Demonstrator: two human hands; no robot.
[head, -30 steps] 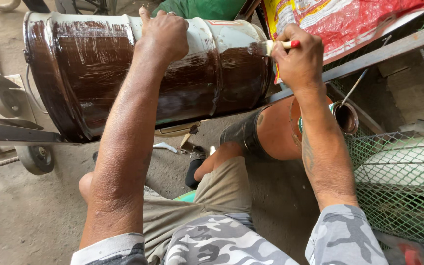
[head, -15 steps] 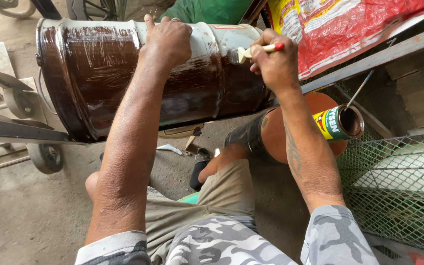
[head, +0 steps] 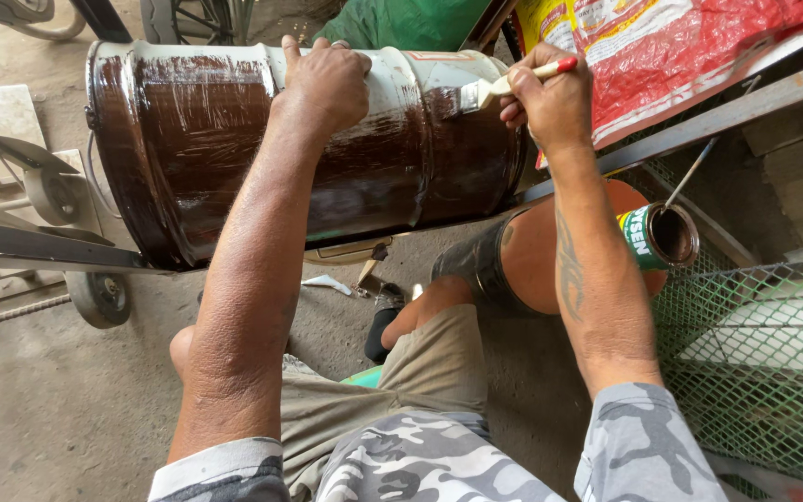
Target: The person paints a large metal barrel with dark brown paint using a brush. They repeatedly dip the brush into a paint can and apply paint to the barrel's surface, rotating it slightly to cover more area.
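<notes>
Right hand (head: 550, 102) grips paintbrush (head: 504, 85) (bristles down) — drum (head: 234, 149).

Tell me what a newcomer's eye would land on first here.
First the big drum lying on its side across the top, mostly glossy dark brown with a white band unpainted. The left hand rests on top of it, while the right hand holds a small brush to the white part. Lower right, an open paint can sits by green mesh.

Hands (head: 327, 79) on brown-painted drum (head: 197, 149), paintbrush (head: 504, 85)
</notes>
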